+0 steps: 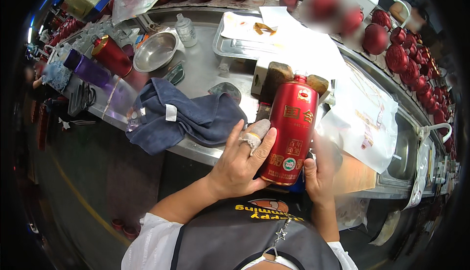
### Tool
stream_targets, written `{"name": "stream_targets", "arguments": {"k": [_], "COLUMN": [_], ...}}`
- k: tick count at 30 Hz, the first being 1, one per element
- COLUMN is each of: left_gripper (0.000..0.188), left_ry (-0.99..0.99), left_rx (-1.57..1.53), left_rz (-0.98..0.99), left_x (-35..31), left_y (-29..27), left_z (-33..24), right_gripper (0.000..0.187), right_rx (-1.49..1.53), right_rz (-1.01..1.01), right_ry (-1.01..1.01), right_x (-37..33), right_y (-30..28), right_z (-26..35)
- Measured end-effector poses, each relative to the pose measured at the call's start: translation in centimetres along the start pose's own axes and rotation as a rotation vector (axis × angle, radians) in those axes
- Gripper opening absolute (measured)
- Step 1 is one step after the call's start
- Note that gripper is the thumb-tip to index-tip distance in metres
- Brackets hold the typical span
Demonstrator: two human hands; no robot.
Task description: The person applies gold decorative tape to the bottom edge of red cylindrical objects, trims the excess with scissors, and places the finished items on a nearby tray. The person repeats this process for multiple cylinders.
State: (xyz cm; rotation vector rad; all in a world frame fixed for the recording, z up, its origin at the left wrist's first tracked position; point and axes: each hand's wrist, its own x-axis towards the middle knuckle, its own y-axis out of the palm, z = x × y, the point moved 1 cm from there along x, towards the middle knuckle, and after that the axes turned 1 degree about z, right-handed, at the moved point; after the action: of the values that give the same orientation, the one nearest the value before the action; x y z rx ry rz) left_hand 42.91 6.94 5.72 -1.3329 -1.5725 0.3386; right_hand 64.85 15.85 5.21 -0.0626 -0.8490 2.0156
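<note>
A glossy red bottle (295, 135) with gold lettering and a round green-and-white mark stands between my two hands, its neck pointing away from me. My left hand (240, 159) is closed around its lower left side; one finger wears a light cover or wrapping. My right hand (320, 174) grips the lower right side, with some fingers hidden or blurred. Close behind the bottle's shoulders are two worn brown blocks (275, 81). Left of my left hand a dark blue cloth (169, 115) with a white tag lies crumpled on the metal bench (200, 66).
A metal bowl (155, 52), a small clear bottle (185, 30), another red bottle (112, 55) and a purple bottle (88, 69) stand at the left. A metal tray (235, 47) lies behind. White plastic sheeting (364, 118) and a sink (404, 155) are right. Several red bottles (396, 58) line the back.
</note>
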Motion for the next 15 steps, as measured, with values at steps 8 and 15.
{"name": "stream_targets", "arguments": {"k": [8,15], "left_gripper": [0.101,0.125], "left_ry": [-0.008,-0.119], "left_rx": [-0.055,-0.108], "left_rz": [0.028,-0.009], "left_x": [0.5,-0.8], "left_y": [-0.3,1.3], "left_z": [-0.3,0.6], "right_gripper": [0.061,0.069], "right_rx": [-0.058,-0.076], "right_rz": [-0.024,-0.017], "right_ry": [-0.069,-0.106], "right_x": [-0.4,-1.3], "right_y": [0.4,0.6], "right_z": [-0.2,0.1]}}
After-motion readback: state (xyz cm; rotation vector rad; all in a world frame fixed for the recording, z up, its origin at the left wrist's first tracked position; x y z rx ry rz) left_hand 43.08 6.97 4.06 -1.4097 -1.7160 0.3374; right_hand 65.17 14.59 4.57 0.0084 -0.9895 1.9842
